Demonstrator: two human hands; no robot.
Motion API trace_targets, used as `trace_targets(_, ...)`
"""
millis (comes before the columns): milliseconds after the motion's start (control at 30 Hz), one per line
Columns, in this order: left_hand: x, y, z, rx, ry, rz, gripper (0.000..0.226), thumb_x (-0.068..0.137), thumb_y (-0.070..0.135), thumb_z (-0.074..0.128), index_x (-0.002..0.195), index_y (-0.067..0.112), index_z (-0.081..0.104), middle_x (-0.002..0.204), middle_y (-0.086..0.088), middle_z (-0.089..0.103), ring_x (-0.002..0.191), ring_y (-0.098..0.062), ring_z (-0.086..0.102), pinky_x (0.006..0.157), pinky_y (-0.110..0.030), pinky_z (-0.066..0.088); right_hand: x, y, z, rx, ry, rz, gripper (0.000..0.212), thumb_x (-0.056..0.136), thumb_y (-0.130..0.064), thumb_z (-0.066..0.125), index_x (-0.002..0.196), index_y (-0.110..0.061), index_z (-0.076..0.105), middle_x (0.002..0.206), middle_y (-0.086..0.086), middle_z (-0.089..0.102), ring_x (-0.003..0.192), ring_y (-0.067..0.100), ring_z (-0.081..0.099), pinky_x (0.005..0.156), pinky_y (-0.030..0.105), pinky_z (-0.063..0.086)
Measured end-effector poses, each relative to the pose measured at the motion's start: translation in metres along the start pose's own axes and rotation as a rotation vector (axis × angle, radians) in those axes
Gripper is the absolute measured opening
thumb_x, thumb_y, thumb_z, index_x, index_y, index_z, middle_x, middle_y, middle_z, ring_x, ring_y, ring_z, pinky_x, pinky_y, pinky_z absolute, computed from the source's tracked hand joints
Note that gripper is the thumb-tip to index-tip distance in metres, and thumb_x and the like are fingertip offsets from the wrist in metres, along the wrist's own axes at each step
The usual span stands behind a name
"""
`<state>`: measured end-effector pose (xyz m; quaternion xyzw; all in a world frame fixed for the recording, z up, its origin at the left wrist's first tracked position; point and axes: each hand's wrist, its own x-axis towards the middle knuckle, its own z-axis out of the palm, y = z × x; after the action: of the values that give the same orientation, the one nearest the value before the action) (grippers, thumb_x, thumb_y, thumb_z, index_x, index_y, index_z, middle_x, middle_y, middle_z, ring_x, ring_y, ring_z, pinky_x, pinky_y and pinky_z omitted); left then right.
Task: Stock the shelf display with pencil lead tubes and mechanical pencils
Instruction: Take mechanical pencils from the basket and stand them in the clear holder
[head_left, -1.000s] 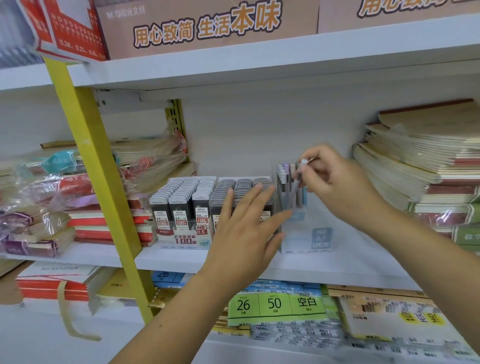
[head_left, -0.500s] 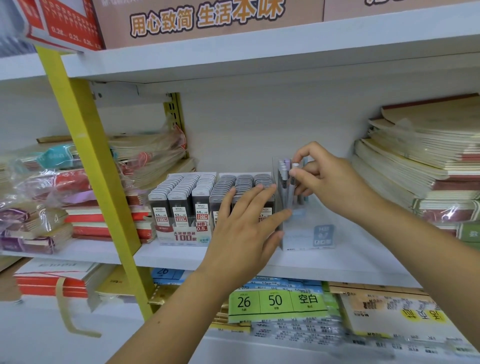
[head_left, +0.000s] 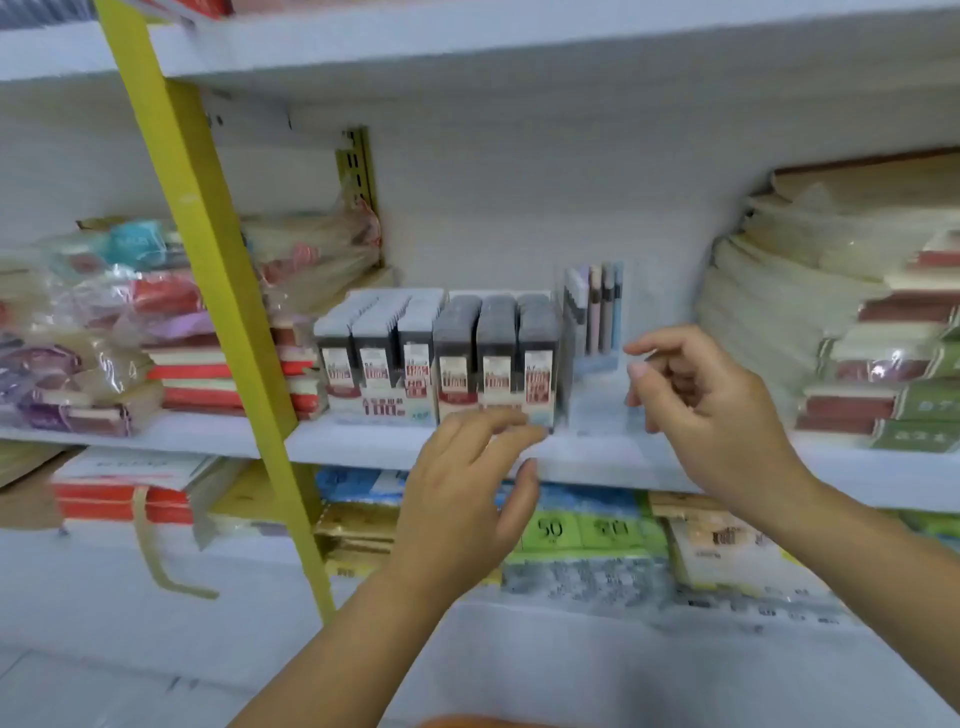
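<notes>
Where motion blur softened the frame, label print could not be read. Item one: white shelf, its front edge passing just beyond the left hand and under the right hand. Item two: yellow upright, slanted, well left of the left hand. Item three: stacked notebooks, lying flat on the shelf, right of the right hand. Item four: wrapped bundles, far left of both hands, past the upright. Item five: left hand, palm down, fingers nearly straight and slightly spread, holding nothing; its fingertips lay at the lower front corner of the dark-capped tubes' tray, contact not discernible through the blur. Item six: right hand, held up before the shelf, fingers loosely curled, thumb and forefinger apart, holding nothing. Item seven: pencil lead tubes, six upright rows in display trays on the shelf, directly above the left fingertips; three rows light-capped, three dark-capped, the dark ones nearer the right hand. Item eight: clear stand, just left of the right hand, beside the lead trays; whether touching them could not be told. Item nine: mechanical pencils, upright at the back of that stand, above and left of the right forefinger. Item ten: green price labels, on the lower level, between the two wrists.
</notes>
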<state>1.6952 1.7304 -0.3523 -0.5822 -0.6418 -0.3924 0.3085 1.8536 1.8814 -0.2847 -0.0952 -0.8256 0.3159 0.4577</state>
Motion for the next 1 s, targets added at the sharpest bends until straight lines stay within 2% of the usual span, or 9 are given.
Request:
trace_targets(133,-0.124,-0.007,0.022,-0.074,-0.315,-0.271,0.025,0.095,0.023,0.055,0.114,0.015,0.07,0.115,-0.003,0.066,0.105,-0.021,0.06,0.085,-0.029,0.048,-0.078,0.042,0.043,-0.091,-0.326,0.171,0.013,0.094,-0.024,0.058,0.096,-0.037,0.056,0.076,-0.014,0.062,0.065,0.009,0.058,0.06,0.022,0.044)
trace_targets(233,-0.229,-0.016,0.039,-0.151,-0.653,-0.624,0.029,0.099,0.024,0.057,0.127,0.021,0.062,0.129,-0.001,0.058,0.111,-0.019,0.06,0.09,-0.035,0.052,-0.153,0.099,0.087,-0.187,-0.669,0.422,0.013,0.096,-0.024,0.056,0.104,-0.034,0.055,0.08,-0.014,0.058,0.07,0.003,0.054,0.061,0.021,0.04)
trace_targets(300,-0.292,-0.023,0.046,-0.172,-0.829,-0.805,0.036,0.098,0.024,0.061,0.133,0.017,0.059,0.133,-0.005,0.055,0.117,-0.022,0.058,0.095,-0.031,0.045,-0.214,0.137,0.115,-0.204,-0.837,0.636,0.016,0.097,-0.025,0.054,0.113,-0.027,0.055,0.096,-0.008,0.061,0.084,0.012,0.059,0.069,0.021,0.045)
trace_targets(367,-0.344,-0.027,0.051,-0.177,-0.952,-0.957,0.04,0.096,0.024,0.065,0.134,0.014,0.058,0.135,-0.009,0.056,0.12,-0.025,0.057,0.094,-0.028,0.04,-0.276,0.166,0.14,-0.234,-0.923,0.82,0.027,0.097,-0.025,0.055,0.123,-0.017,0.055,0.113,0.003,0.062,0.098,0.021,0.06,0.079,0.027,0.045)
trace_targets(467,-0.399,-0.029,0.058,-0.182,-1.118,-1.1,0.044,0.095,0.025,0.065,0.137,0.016,0.056,0.137,-0.01,0.057,0.12,-0.027,0.057,0.098,-0.032,0.044,-0.357,0.19,0.168,-0.233,-0.949,1.066,0.03,0.096,-0.02,0.057,0.124,-0.01,0.055,0.119,0.01,0.062,0.103,0.022,0.059,0.078,0.026,0.043)
trace_targets(600,-0.433,-0.034,0.078,-0.226,-1.188,-1.123,0.054,0.092,0.016,0.067,0.144,0.014,0.051,0.143,-0.011,0.054,0.13,-0.029,0.052,0.107,-0.034,0.041,-0.412,0.212,0.189,-0.285,-0.912,1.162,0.027,0.092,-0.018,0.062,0.119,-0.013,0.06,0.12,0.008,0.065,0.104,0.019,0.06,0.083,0.026,0.045)
trace_targets(767,-0.441,-0.05,0.119,-0.173,-1.193,-1.002,0.061,0.09,0.026,0.07,0.146,0.016,0.048,0.151,-0.01,0.045,0.135,-0.033,0.044,0.112,-0.036,0.033,-0.411,0.242,0.219,-0.475,-0.692,0.999,0.043,0.091,-0.023,0.065,0.132,-0.016,0.054,0.132,0.01,0.051,0.123,0.029,0.047,0.103,0.037,0.038)
trace_targets(900,-0.446,-0.064,0.148,-0.104,-1.358,-0.817,0.077,0.09,0.04,0.068,0.155,0.039,0.027,0.164,-0.001,0.019,0.147,-0.033,0.018,0.12,-0.048,0.026,-0.405,0.267,0.235,-0.537,-0.878,0.908,0.064,0.091,-0.031,0.064,0.147,-0.021,0.036,0.15,0.008,0.034,0.136,0.032,0.03,0.113,0.041,0.027)
trace_targets(1000,-0.453,-0.069,0.156,-0.09,-1.456,-0.781,0.081,0.088,0.046,0.069,0.154,0.046,0.021,0.161,-0.005,0.015,0.144,-0.034,0.018,0.117,-0.049,0.029,-0.412,0.276,0.238,-0.55,-0.955,0.917,0.067,0.091,-0.029,0.064,0.149,-0.024,0.032,0.149,0.009,0.031,0.133,0.032,0.028,0.111,0.042,0.028)
